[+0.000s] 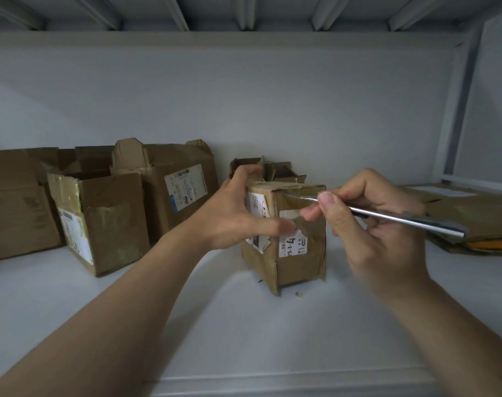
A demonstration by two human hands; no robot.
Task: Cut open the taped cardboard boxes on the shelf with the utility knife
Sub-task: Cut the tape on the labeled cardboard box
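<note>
The small cardboard box (298,253) stood upright on the white shelf (244,325), directly between the two hands, with one corner turned towards the person. It was gripped by the left hand (238,207): the thumb was laid across the near face and the fingers were curled over the top. This hold was judged to be meant to stop so light a box from sliding under the cut. The utility knife (401,220), a slim silver one, was pinched pen-fashion by the right hand (381,233), its handle running out past the knuckles to the right. Its blade (297,195) was set at the tape (290,187) along the top front edge, just ahead of the right fingertips and near the left hand, though no contact with that hand could be made out. The low, slanted angle was judged to suit slitting the tape without reaching the contents.

The box was brown, creased and crumpled at its lower corner. Glossy tape was wrapped over its top, and white printed labels (291,245), partly torn, were stuck on both near faces. The top was judged to be closed, so the cut was only at its start.

Just behind the left fingers, another small box (284,170) was seen with flaps raised. Further out beyond the left hand, larger opened boxes (109,219) were lined up along the wall. Beyond the right hand, flattened cardboard (473,213) was piled. A small scrap (299,294) lay on the shelf between the wrists.
</note>
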